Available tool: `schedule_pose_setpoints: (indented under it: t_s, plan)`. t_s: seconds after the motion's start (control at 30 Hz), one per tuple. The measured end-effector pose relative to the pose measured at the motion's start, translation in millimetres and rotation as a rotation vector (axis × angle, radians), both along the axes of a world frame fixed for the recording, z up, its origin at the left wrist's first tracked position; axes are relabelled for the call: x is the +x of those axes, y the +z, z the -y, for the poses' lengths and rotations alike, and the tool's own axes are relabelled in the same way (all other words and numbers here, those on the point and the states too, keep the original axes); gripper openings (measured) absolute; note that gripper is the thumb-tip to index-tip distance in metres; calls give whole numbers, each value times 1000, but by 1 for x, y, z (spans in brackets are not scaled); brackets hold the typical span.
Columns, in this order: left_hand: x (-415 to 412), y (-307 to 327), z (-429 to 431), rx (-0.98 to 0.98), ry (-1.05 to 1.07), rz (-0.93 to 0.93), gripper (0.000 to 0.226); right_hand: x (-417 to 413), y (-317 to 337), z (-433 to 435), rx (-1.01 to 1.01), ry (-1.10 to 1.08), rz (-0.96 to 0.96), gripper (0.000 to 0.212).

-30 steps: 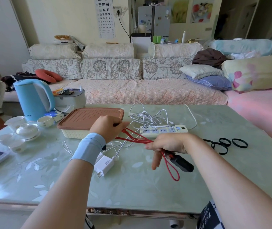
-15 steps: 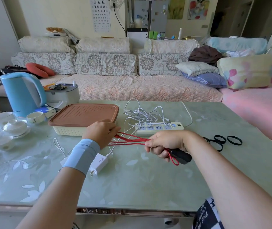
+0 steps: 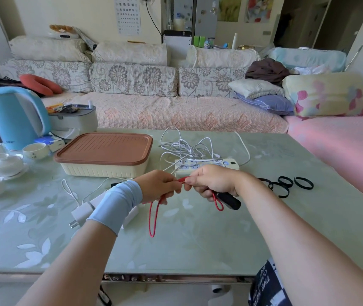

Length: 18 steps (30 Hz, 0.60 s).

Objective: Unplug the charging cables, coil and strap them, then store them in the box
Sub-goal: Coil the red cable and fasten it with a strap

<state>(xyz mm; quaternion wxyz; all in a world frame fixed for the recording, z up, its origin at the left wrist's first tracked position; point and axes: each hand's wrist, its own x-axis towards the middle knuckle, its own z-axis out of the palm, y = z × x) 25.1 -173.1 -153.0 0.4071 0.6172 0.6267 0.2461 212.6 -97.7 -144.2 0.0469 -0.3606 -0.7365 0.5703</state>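
head cam | looks forward-down | near, over table | sofa beyond

Left hand, right hand — seemingly pinching.

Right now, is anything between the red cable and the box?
Yes: the brown lid sits closed on the box, so the red cable, gripped by left hand and right hand, cannot go in yet. Nothing else visible lies between.

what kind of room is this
Most likely a home living room. A long floral sofa with loose pillows runs behind a low glass-topped coffee table, and the table carries a blue electric kettle and a white tea set.
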Motion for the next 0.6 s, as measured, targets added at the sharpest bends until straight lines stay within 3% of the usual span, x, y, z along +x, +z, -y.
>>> schedule_pose_setpoints:
  t_s: [0.17, 0.4, 0.6]
  plan:
    - [-7, 6, 0, -37, 16, 31, 31, 6, 4, -6, 99, -42, -43, 26]
    - [0, 11, -5, -33, 283, 623, 25, 5, 2, -14, 112, -141, -63, 32]
    - [9, 10, -20, -140, 409, 896, 33, 6, 1, -13, 77, -219, -87, 29]
